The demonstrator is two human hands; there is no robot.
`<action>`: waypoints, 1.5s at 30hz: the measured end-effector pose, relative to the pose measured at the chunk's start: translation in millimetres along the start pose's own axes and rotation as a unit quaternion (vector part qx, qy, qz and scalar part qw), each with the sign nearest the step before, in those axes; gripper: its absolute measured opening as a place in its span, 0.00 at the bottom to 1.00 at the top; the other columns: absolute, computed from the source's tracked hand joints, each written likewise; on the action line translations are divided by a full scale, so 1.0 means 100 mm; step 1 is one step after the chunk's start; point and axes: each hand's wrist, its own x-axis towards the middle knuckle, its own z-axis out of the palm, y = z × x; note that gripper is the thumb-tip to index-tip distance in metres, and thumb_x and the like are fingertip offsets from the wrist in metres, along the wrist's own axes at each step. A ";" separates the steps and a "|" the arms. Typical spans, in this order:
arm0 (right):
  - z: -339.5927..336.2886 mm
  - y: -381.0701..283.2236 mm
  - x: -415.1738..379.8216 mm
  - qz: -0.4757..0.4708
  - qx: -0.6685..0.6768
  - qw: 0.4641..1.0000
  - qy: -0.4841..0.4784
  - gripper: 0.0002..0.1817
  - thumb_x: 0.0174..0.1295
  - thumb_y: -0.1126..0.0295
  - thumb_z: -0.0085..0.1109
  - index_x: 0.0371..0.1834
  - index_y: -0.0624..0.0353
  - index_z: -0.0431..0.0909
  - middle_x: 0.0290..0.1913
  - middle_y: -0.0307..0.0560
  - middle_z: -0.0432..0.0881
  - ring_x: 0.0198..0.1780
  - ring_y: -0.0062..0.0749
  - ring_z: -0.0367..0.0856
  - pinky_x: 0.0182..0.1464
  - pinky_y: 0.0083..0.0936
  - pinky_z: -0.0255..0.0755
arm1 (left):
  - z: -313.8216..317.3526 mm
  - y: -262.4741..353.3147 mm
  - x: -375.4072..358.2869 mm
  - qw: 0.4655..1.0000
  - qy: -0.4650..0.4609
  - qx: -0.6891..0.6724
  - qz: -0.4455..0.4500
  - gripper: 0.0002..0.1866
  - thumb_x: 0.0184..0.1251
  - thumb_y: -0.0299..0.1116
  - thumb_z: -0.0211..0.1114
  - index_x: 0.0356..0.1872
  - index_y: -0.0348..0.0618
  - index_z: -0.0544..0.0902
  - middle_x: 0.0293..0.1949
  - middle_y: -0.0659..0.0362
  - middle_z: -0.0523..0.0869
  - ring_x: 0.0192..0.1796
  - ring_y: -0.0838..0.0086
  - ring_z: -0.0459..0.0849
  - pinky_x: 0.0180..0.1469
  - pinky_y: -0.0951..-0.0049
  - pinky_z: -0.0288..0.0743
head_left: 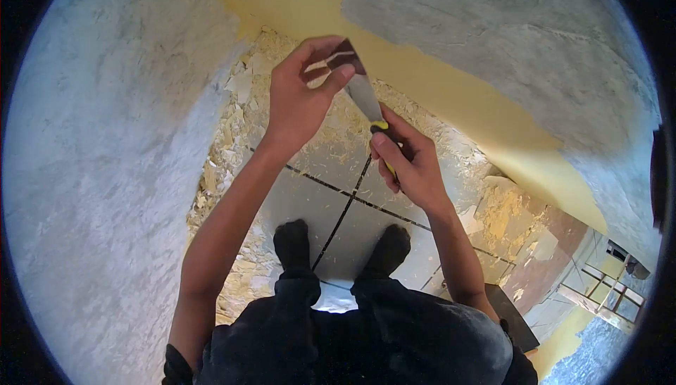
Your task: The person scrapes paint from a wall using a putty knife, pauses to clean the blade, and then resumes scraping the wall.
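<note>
A putty knife with a broad metal blade and a black-and-yellow handle is held up in front of me, blade tilted up and to the left. My right hand is wrapped round its handle. At the upper end, my left hand grips the blade, its thumb on the near face and its fingers at the far edge, partly hidden. Below the knife lies the tiled floor, strewn with pale yellow paint flakes.
A bare grey wall rises on the left. The wall ahead is grey with a band of yellow paint along its bottom. My dark-socked feet stand on the tiles. At lower right a dark flat panel lies beside my leg.
</note>
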 end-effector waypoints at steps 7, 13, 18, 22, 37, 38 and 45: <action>0.01 -0.12 -0.12 -0.040 0.005 0.999 0.023 0.28 0.69 0.63 0.56 0.71 0.56 0.65 0.27 0.35 0.73 0.18 0.13 0.65 0.18 0.16 0.59 | -0.01 0.15 0.04 0.996 -0.019 0.006 0.082 0.18 0.60 0.24 0.69 0.52 0.40 0.79 0.48 0.57 0.85 0.52 0.72 0.82 0.58 0.68 0.75; 0.04 -0.11 -0.21 -0.031 -0.030 0.999 0.025 0.28 0.69 0.65 0.56 0.72 0.56 0.64 0.26 0.33 0.72 0.18 0.13 0.64 0.19 0.15 0.59 | -0.08 0.18 -0.04 0.997 -0.042 -0.001 0.064 0.17 0.58 0.23 0.70 0.50 0.41 0.80 0.47 0.59 0.85 0.51 0.74 0.83 0.57 0.69 0.75; 0.11 -0.12 -0.13 -0.010 -0.047 0.999 0.021 0.29 0.69 0.65 0.56 0.72 0.56 0.63 0.25 0.33 0.71 0.19 0.13 0.66 0.20 0.16 0.61 | -0.20 0.07 0.03 0.995 -0.050 -0.009 0.089 0.18 0.58 0.21 0.70 0.50 0.39 0.80 0.49 0.60 0.83 0.52 0.73 0.82 0.58 0.69 0.76; 0.12 -0.10 0.00 -0.010 -0.039 0.999 0.015 0.30 0.69 0.64 0.57 0.72 0.58 0.62 0.25 0.33 0.71 0.20 0.14 0.67 0.20 0.16 0.62 | -0.23 -0.03 0.10 0.996 -0.051 -0.042 0.060 0.19 0.59 0.22 0.70 0.52 0.41 0.79 0.49 0.60 0.83 0.51 0.74 0.82 0.58 0.69 0.76; 0.08 -0.36 0.01 -0.050 0.001 0.996 0.070 0.27 0.74 0.60 0.48 0.73 0.55 0.60 0.27 0.37 0.73 0.15 0.13 0.62 0.15 0.15 0.58 | -0.24 0.09 -0.07 0.995 0.003 -0.004 0.101 0.20 0.63 0.26 0.67 0.57 0.43 0.78 0.57 0.57 0.81 0.59 0.71 0.79 0.59 0.69 0.73; 0.07 -0.37 0.03 -0.061 0.002 0.995 0.081 0.27 0.74 0.60 0.47 0.73 0.55 0.60 0.27 0.37 0.73 0.15 0.13 0.62 0.15 0.15 0.58 | -0.24 0.09 -0.09 0.993 -0.009 0.008 0.115 0.21 0.62 0.26 0.66 0.58 0.42 0.78 0.59 0.55 0.80 0.58 0.68 0.81 0.58 0.69 0.73; 0.27 -0.44 0.10 -0.111 -0.007 0.987 0.118 0.24 0.75 0.61 0.46 0.71 0.55 0.65 0.26 0.35 0.72 0.17 0.11 0.62 0.17 0.12 0.59 | 0.07 0.24 -0.21 0.978 -0.076 0.069 0.179 0.30 0.64 0.23 0.62 0.68 0.39 0.67 0.70 0.48 0.67 0.72 0.64 0.65 0.70 0.66 0.61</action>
